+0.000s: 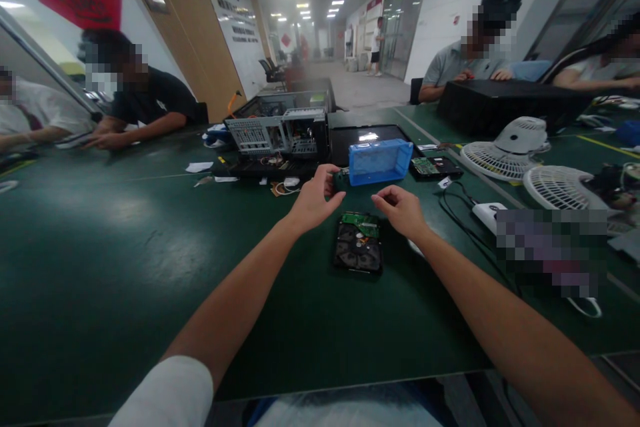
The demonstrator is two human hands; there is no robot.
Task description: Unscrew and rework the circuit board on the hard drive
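A hard drive (358, 250) lies on the green table in front of me, its green circuit board facing up at the far end. My left hand (316, 197) is beyond its left corner, thumb and fingers apart. Close to those fingertips is a small dark green object (341, 179), partly hidden; its kind is unclear. My right hand (403, 210) hovers past the drive's right corner, thumb and forefinger brought together and the other fingers curled. Whatever they pinch, if anything, is too small to make out. A blue plastic bin (380, 163) rests on its side just beyond both hands.
An opened computer case (277, 130) stands behind my left hand. Another drive (436, 167) lies right of the bin. White fans (505, 150), cables and a white power strip (487, 213) occupy the right side. Co-workers sit across the table, one behind a black case (510, 107).
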